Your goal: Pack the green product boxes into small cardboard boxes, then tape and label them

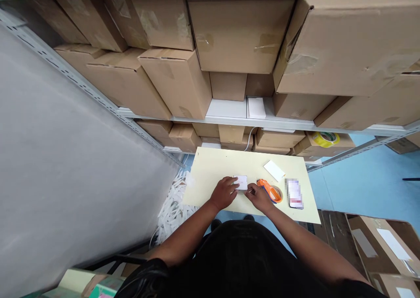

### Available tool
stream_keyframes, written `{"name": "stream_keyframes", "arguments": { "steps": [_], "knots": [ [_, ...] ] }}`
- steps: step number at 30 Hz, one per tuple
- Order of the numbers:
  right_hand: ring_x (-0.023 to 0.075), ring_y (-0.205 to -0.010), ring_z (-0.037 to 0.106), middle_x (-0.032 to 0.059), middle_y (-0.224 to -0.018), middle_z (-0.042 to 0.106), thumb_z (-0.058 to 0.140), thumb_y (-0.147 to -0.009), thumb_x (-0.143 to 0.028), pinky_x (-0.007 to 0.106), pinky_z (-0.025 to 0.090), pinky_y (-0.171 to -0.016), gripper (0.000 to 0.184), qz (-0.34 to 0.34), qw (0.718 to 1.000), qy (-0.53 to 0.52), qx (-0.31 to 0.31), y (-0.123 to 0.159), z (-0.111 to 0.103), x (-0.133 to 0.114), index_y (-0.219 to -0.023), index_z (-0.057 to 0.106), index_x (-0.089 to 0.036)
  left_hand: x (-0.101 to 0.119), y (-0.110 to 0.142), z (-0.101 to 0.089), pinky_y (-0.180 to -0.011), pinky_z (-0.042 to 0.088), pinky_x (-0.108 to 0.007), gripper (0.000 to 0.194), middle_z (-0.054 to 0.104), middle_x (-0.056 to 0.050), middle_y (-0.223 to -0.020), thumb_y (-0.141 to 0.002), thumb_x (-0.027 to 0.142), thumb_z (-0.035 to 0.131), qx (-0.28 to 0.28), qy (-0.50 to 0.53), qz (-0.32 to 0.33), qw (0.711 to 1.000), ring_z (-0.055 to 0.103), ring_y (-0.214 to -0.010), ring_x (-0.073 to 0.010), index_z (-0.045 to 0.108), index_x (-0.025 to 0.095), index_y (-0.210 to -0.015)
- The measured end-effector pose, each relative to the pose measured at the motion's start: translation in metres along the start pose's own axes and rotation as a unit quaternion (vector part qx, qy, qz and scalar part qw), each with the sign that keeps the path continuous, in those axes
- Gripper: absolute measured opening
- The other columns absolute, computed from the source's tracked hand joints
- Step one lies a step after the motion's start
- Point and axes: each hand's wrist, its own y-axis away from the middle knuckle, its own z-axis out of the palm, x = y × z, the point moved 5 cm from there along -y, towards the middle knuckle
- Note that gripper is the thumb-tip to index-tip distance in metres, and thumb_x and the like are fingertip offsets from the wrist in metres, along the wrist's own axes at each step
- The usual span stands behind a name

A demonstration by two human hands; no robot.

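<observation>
A small white box [241, 182] with faint markings on its top lies on the pale yellow table [213, 162] in front of me. My left hand [224, 193] grips it from the left, fingers over its top and side. At its near right corner, my right hand [259, 197] is closed in a pinch; whatever sits between those fingertips is too small to make out. Just right of that hand lies an orange tape dispenser [269, 188] with a roll of tape in it. Beyond the dispenser is a flat white box [274, 170].
A phone-like object [294, 194], blurred out, lies at the table's right. Shelves of cardboard boxes [241, 35] rise behind, with a yellow tape roll [326, 139] on one box. White paper strips [172, 206] heap beside the left wall [82, 158]. More cartons [383, 245] stand at lower right.
</observation>
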Motion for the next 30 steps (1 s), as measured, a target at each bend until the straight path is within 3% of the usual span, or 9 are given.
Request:
{"name": "stream_keyframes", "arguments": {
  "steps": [3,5,8,11,15,23,26,30],
  "knots": [
    [0.0207,-0.079,0.066,0.0025,-0.093,0.073,0.061,-0.087,-0.043,0.032,0.048,-0.072,0.021,0.006,1.000,0.001,-0.005,0.001,-0.003,0.004,-0.097,0.062,-0.025,0.000,0.008,0.008,-0.116,0.044,-0.054,0.039,0.055,-0.009,-0.153,-0.091,0.022,0.066,-0.012,0.065,-0.020,0.998,0.050,-0.139,-0.0315,0.069,0.025,-0.130],
    [0.0207,-0.082,0.068,0.0032,-0.098,0.074,0.062,-0.085,-0.038,0.033,0.049,-0.076,0.020,0.012,1.000,0.001,-0.015,0.001,-0.003,0.008,-0.100,0.064,-0.025,-0.007,0.015,0.015,-0.113,0.048,-0.050,0.055,0.045,-0.011,-0.161,-0.089,0.022,0.067,-0.001,0.153,-0.078,0.985,0.049,-0.142,-0.0305,0.058,0.026,-0.143],
    [0.0203,-0.087,0.070,0.0034,-0.108,0.075,0.064,-0.082,-0.030,0.032,0.051,-0.080,0.028,0.034,0.999,-0.013,-0.041,0.000,0.002,0.019,-0.109,0.066,-0.025,-0.027,0.029,0.032,-0.101,0.056,-0.045,0.074,0.037,-0.015,-0.164,-0.088,0.023,0.068,0.028,0.302,-0.232,0.924,0.053,-0.138,-0.0302,0.037,0.026,-0.155],
    [0.0205,-0.094,0.071,0.0036,-0.121,0.074,0.064,-0.079,-0.024,0.032,0.053,-0.082,0.044,0.057,0.995,-0.042,-0.065,-0.002,0.010,0.031,-0.123,0.064,-0.027,-0.039,0.038,0.054,-0.102,0.054,-0.046,0.084,0.039,-0.019,-0.162,-0.082,0.023,0.073,-0.004,0.382,-0.327,0.864,0.053,-0.138,-0.0335,0.034,0.023,-0.156],
    [0.0220,-0.099,0.071,0.0058,-0.129,0.071,0.064,-0.078,-0.024,0.034,0.054,-0.086,0.054,0.078,0.992,-0.057,-0.086,-0.006,0.016,0.042,-0.132,0.060,-0.027,-0.038,0.035,0.066,-0.109,0.048,-0.050,0.081,0.047,-0.016,-0.158,-0.077,0.018,0.075,-0.040,0.404,-0.317,0.857,0.054,-0.137,-0.0331,0.042,0.024,-0.151],
    [0.0242,-0.116,0.068,0.0078,-0.133,0.069,0.065,-0.078,-0.021,0.037,0.053,-0.097,0.063,0.065,0.986,-0.073,-0.133,-0.014,0.028,0.052,-0.140,0.054,-0.025,-0.037,0.029,0.074,-0.110,0.047,-0.048,0.078,0.055,-0.014,-0.151,-0.075,0.014,0.072,-0.007,0.401,-0.320,0.858,0.059,-0.131,-0.0304,0.048,0.023,-0.149],
    [0.0251,-0.121,0.066,0.0098,-0.135,0.068,0.066,-0.077,-0.020,0.036,0.054,-0.096,0.067,0.056,0.984,-0.083,-0.148,-0.026,0.036,0.049,-0.143,0.052,-0.024,-0.046,0.027,0.071,-0.110,0.047,-0.048,0.079,0.057,-0.013,-0.149,-0.075,0.014,0.072,0.017,0.393,-0.332,0.858,0.059,-0.130,-0.0306,0.048,0.022,-0.150],
    [0.0249,-0.123,0.066,0.0091,-0.142,0.064,0.064,-0.077,-0.018,0.036,0.054,-0.097,0.072,0.043,0.981,-0.086,-0.169,-0.057,0.054,0.033,-0.147,0.049,-0.025,-0.067,0.024,0.054,-0.112,0.045,-0.049,0.078,0.060,-0.013,-0.147,-0.075,0.016,0.073,0.045,0.382,-0.349,0.854,0.059,-0.130,-0.0310,0.049,0.022,-0.148]
  ]
}}
